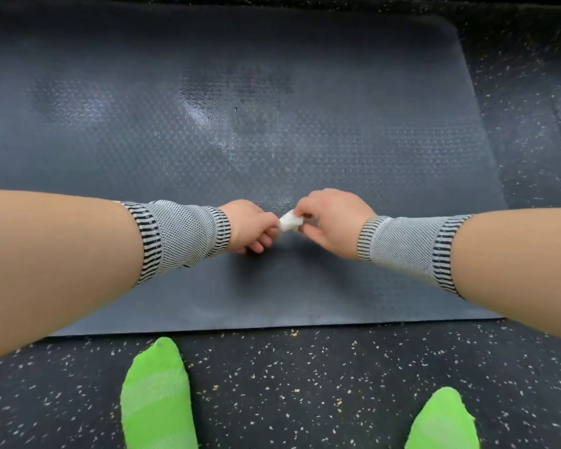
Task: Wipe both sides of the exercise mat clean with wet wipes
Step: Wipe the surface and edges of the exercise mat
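Note:
A dark grey textured exercise mat [208, 131] lies flat on the floor, with damp shiny streaks across its middle. Above its near half, both my hands meet on a small bunched white wet wipe [290, 221]. My left hand [251, 226] pinches the wipe's left end with curled fingers. My right hand [329, 223] pinches its right end from above. Most of the wipe is hidden between the fingers. Grey knitted wrist sleeves cover both my wrists.
Black speckled rubber flooring [305, 384] surrounds the mat. My two feet in bright green socks [157, 396] stand just in front of the mat's near edge. The mat's rounded far right corner [447, 30] lies close to the floor's dark back edge.

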A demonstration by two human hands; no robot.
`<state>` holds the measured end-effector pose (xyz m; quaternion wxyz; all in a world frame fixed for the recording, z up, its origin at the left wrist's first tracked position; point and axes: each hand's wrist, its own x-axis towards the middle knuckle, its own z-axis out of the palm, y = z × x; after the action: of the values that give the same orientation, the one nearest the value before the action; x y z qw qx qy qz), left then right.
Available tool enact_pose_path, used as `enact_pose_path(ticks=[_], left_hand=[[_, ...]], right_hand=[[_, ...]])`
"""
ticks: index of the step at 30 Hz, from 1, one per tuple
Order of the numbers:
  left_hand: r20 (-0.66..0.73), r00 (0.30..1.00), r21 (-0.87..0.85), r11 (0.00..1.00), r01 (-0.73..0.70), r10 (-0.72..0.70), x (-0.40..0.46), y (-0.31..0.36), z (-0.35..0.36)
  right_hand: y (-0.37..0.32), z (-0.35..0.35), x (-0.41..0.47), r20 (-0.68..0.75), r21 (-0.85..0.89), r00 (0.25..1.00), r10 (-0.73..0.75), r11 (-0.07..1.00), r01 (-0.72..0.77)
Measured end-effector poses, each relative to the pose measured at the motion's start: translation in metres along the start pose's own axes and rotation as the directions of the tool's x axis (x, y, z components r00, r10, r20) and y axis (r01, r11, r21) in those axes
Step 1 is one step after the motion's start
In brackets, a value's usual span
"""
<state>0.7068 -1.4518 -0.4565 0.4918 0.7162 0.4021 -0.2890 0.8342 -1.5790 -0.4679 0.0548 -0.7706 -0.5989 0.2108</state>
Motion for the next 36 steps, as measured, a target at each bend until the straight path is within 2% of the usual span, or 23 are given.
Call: enact_pose_path(ticks=[1, 3, 5, 8, 11, 14, 16, 18, 19, 20, 22, 24, 25, 27, 29, 32, 33, 34, 36], left_hand=[[-0.097, 0.992, 0.196, 0.979, -0.059, 0.079, 0.003, -0.004, -0.005], [-0.194, 0.947, 0.565, 0.818, -0.107, 0.257, 0.006, -0.014, -0.016], [-0.172, 0.919, 0.71, 0.691, -0.134, 0.355, 0.009, -0.026, -0.026], [-0.109, 0.908, 0.797, 0.582, -0.164, 0.405, 0.012, -0.042, -0.03], [-0.055, 0.932, 0.848, 0.509, -0.146, 0.359, 0.013, -0.05, -0.026], [-0.021, 0.941, 0.878, 0.456, -0.144, 0.338, 0.015, -0.051, -0.023], [-0.02, 0.938, 0.889, 0.435, -0.142, 0.347, 0.016, -0.051, -0.023], [-0.019, 0.933, 0.899, 0.414, -0.141, 0.359, 0.017, -0.05, -0.024], [-0.021, 0.93, 0.901, 0.41, -0.141, 0.366, 0.018, -0.05, -0.024], [-0.023, 0.928, 0.901, 0.41, -0.142, 0.372, 0.018, -0.05, -0.025], [-0.027, 0.927, 0.9, 0.413, -0.14, 0.374, 0.02, -0.051, -0.026], [-0.024, 0.93, 0.904, 0.406, -0.137, 0.367, 0.02, -0.05, -0.025], [-0.021, 0.932, 0.906, 0.402, -0.136, 0.363, 0.02, -0.05, -0.025], [-0.02, 0.932, 0.907, 0.4, -0.136, 0.361, 0.019, -0.05, -0.026], [-0.022, 0.933, 0.906, 0.403, -0.133, 0.358, 0.018, -0.052, -0.027], [-0.027, 0.936, 0.903, 0.411, -0.127, 0.35, 0.018, -0.053, -0.026], [-0.026, 0.937, 0.902, 0.413, -0.128, 0.348, 0.019, -0.053, -0.026], [-0.025, 0.938, 0.901, 0.415, -0.129, 0.346, 0.019, -0.053, -0.026], [-0.024, 0.938, 0.896, 0.423, -0.133, 0.346, 0.019, -0.053, -0.027]], right_hand=[[0.005, -0.001, 0.006, -0.008, -0.019, 0.999, 0.048, 0.999, -0.048], [0.015, -0.003, 0.016, -0.032, -0.034, 0.99, 0.134, 0.99, -0.135], [0.019, 0.0, 0.024, -0.035, -0.058, 0.985, 0.17, 0.983, -0.172], [0.015, 0.015, 0.026, 0.005, -0.095, 0.984, 0.177, 0.98, -0.175], [-0.006, 0.03, 0.011, 0.045, -0.078, 0.99, 0.134, 0.988, -0.131], [-0.034, 0.047, -0.024, 0.211, -0.051, 0.972, -0.107, 0.991, 0.12], [-0.05, 0.053, -0.05, 0.39, 0.005, 0.87, -0.301, 0.946, 0.325], [-0.054, 0.051, -0.062, 0.507, 0.011, 0.765, -0.396, 0.891, 0.454], [-0.051, 0.046, -0.06, 0.49, 0.005, 0.776, -0.397, 0.891, 0.453], [-0.046, 0.041, -0.053, 0.422, 0.001, 0.831, -0.362, 0.917, 0.399], [-0.029, 0.028, -0.031, 0.232, 0.011, 0.958, -0.17, 0.985, 0.172], [-0.013, 0.021, -0.013, 0.126, -0.004, 0.992, 0.023, 1.0, -0.022], [-0.01, 0.021, -0.01, 0.137, -0.052, 0.989, 0.062, 0.997, -0.056], [-0.012, 0.027, -0.019, 0.226, -0.118, 0.974, 0.033, 0.993, -0.006], [-0.026, 0.038, -0.041, 0.347, -0.09, 0.931, -0.112, 0.984, 0.152], [-0.044, 0.042, -0.07, 0.549, 0.01, 0.778, -0.306, 0.933, 0.36], [-0.044, 0.038, -0.07, 0.559, 0.011, 0.763, -0.325, 0.923, 0.385], [-0.04, 0.034, -0.064, 0.518, 0.004, 0.793, -0.321, 0.928, 0.373], [-0.024, 0.023, -0.035, 0.322, -0.039, 0.922, -0.214, 0.97, 0.238]])
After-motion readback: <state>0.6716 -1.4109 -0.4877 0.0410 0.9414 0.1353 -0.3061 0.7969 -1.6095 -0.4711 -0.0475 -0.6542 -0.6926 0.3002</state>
